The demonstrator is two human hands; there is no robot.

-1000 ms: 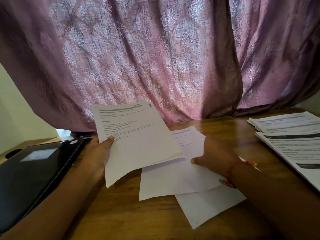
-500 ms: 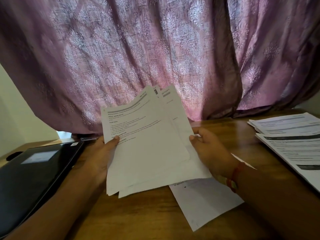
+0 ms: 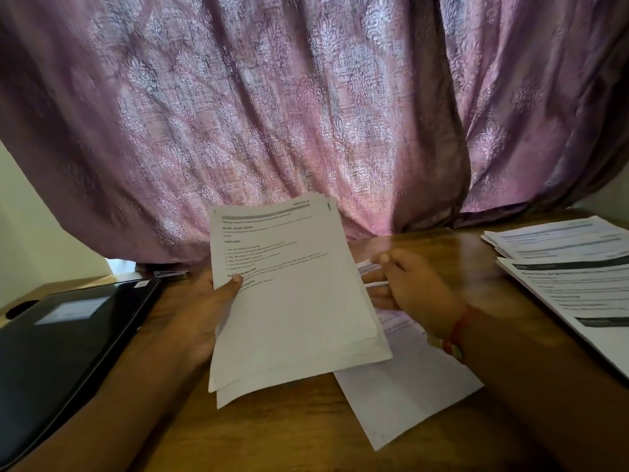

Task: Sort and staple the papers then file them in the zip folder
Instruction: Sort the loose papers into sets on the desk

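Observation:
My left hand (image 3: pixel 207 304) grips a small stack of printed white papers (image 3: pixel 292 301) by its left edge, thumb on the top sheet, holding it tilted above the wooden table (image 3: pixel 272 437). My right hand (image 3: pixel 415 294) hovers just right of the stack, blurred, fingers apart near its right edge and holding nothing that I can see. One loose white sheet (image 3: pixel 405 386) lies flat on the table under the stack and my right wrist. A black zip folder (image 3: pixel 58 342) lies shut at the left. No stapler shows.
Two piles of printed papers (image 3: pixel 575 267) lie at the table's right edge. A pink patterned curtain (image 3: pixel 306 114) hangs close behind the table. A pale wall stands at the far left.
My right hand lifted a sheet off the table onto the back of the stack, then slid away from it to the right. The stack now stands squarer in my left hand.

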